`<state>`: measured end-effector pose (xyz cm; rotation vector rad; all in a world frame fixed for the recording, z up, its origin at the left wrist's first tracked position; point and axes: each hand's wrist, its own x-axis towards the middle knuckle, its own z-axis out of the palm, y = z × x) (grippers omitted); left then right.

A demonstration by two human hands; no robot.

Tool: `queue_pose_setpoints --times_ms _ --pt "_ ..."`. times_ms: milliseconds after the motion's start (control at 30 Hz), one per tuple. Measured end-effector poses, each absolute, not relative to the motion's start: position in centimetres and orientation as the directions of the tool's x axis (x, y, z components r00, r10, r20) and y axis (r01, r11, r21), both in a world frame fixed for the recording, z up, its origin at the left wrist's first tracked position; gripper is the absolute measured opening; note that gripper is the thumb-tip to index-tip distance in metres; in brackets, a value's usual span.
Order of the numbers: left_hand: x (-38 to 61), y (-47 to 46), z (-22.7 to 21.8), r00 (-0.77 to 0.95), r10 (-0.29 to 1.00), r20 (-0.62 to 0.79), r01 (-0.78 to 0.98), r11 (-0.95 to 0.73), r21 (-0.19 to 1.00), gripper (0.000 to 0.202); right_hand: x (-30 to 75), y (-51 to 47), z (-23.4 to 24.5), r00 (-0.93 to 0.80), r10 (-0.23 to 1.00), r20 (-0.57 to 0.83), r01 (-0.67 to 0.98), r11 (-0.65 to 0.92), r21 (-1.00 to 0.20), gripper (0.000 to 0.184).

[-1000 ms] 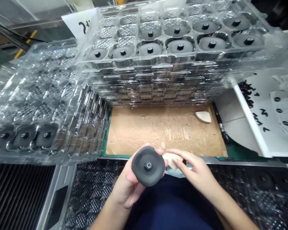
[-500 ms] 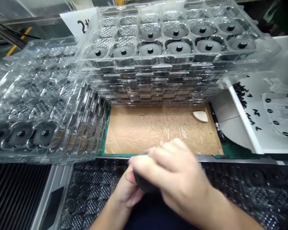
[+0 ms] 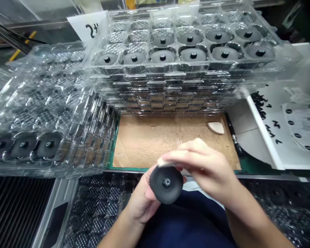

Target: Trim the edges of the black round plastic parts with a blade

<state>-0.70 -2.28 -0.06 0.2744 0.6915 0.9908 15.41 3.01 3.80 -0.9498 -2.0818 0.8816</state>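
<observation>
A dark grey round part (image 3: 158,187), shaped like a shallow disc with a small metal hub at its centre, faces up in front of my body. My left hand (image 3: 142,199) grips it from the left and below, its fingers partly hidden behind the disc. Over the disc's upper rim, my right hand (image 3: 204,163) is bent with its fingers held together. Something pale shows along the right fingertips at the rim, too blurred to name. On the cardboard (image 3: 142,141) beyond the hands lies a pale wedge-shaped piece (image 3: 216,127).
Stacked clear plastic trays (image 3: 167,77) holding similar dark discs stand behind the cardboard. Another tray stack (image 3: 54,165) is on the left. At the right, a white bin (image 3: 294,156) holds small black pieces (image 3: 258,103) and a printed sheet (image 3: 301,120). More trays (image 3: 95,210) lie below the bench edge.
My right hand has lifted off the disc and shifted right and slightly up, uncovering its face and hub. The left hand has moved slightly right with the disc.
</observation>
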Motion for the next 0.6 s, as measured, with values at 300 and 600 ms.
queue_pose_setpoints --times_ms 300,600 --pt "-1.3 -2.1 -0.4 0.349 0.872 -0.343 -0.750 0.479 0.456 0.056 17.7 -1.6 -4.7 -0.410 0.876 -0.255 0.610 0.056 -0.790 0.025" --pt "-0.5 -2.2 0.0 0.364 0.866 -0.343 -0.748 0.492 0.447 0.055 17.0 -2.0 -4.8 -0.413 0.884 -0.220 0.583 0.071 -0.810 0.024"
